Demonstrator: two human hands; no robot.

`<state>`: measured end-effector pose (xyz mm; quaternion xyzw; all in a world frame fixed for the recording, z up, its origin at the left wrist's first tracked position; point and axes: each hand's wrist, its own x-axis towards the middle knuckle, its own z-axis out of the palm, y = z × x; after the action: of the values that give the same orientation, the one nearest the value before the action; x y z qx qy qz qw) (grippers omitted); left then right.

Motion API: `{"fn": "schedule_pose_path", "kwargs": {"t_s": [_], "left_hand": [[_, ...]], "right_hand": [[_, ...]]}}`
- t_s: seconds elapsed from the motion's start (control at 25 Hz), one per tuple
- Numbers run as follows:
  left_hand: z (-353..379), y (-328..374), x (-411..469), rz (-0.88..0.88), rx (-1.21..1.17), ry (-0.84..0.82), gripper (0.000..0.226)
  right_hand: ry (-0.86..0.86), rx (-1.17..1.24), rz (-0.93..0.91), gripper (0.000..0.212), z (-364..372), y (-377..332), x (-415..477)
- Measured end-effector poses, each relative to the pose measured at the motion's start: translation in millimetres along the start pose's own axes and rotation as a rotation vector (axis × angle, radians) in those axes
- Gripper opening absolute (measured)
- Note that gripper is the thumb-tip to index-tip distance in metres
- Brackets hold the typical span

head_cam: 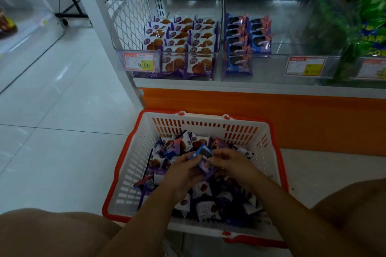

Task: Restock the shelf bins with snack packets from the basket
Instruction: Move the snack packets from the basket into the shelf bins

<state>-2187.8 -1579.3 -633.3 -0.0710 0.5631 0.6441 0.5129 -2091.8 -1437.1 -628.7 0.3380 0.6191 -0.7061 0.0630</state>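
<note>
Head view, stock listing, largest first.

Shelf bins: two clear ones are sitting on the far side. The left bin (217,67) is showing rows of waffle packets (181,41). The right bin (269,67) is holding blue biscuit packets (246,35), with bare room to their right.

Basket (133,173): standing on the floor, near, below the bins, carrying a heap of mixed loose packets (206,208).

Left hand (183,173) and right hand (231,165): both are hanging over the basket's middle with fingers curled, pinching one blue packet (203,157) between them just above the heap.

I am judging the step as picking out blue stock for the right bin. I am advising turning it upright and face-forward before lifting, so that it is lining up with the standing rows.
</note>
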Motion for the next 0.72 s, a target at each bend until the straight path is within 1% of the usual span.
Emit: {"fn": "schedule_pose_path", "kwargs": {"t_s": [0.2,0.28,0.36,0.44,0.52,0.6,0.68,0.72], "left_hand": [[2,10,-9,0.067,0.040,0.003,0.022],[5,15,-11,0.120,0.064,0.006,0.024],[14,25,-13,0.180,0.086,0.004,0.025],[34,45,-19,0.254,0.116,-0.014,0.023],[61,75,-30,0.372,0.204,-0.031,0.020],[92,111,-45,0.519,0.347,-0.051,0.013],[116,147,-58,0.739,0.616,-0.043,0.013],[125,165,-62,0.867,0.757,-0.032,0.016]], "right_hand": [[0.038,0.081,-0.021,0.017,0,-7,-2],[0.048,0.178,-0.045,0.023,0,-11,-5],[0.074,0.285,-0.093,0.034,0,-20,-13],[0.120,0.309,-0.182,0.043,-4,-38,-22],[0.226,0.234,-0.269,0.038,-12,-71,-36],[0.360,0.078,-0.364,0.026,-30,-111,-50],[0.436,-0.048,-0.472,0.019,-51,-153,-68],[0.463,-0.087,-0.539,0.014,-63,-175,-77]]}}
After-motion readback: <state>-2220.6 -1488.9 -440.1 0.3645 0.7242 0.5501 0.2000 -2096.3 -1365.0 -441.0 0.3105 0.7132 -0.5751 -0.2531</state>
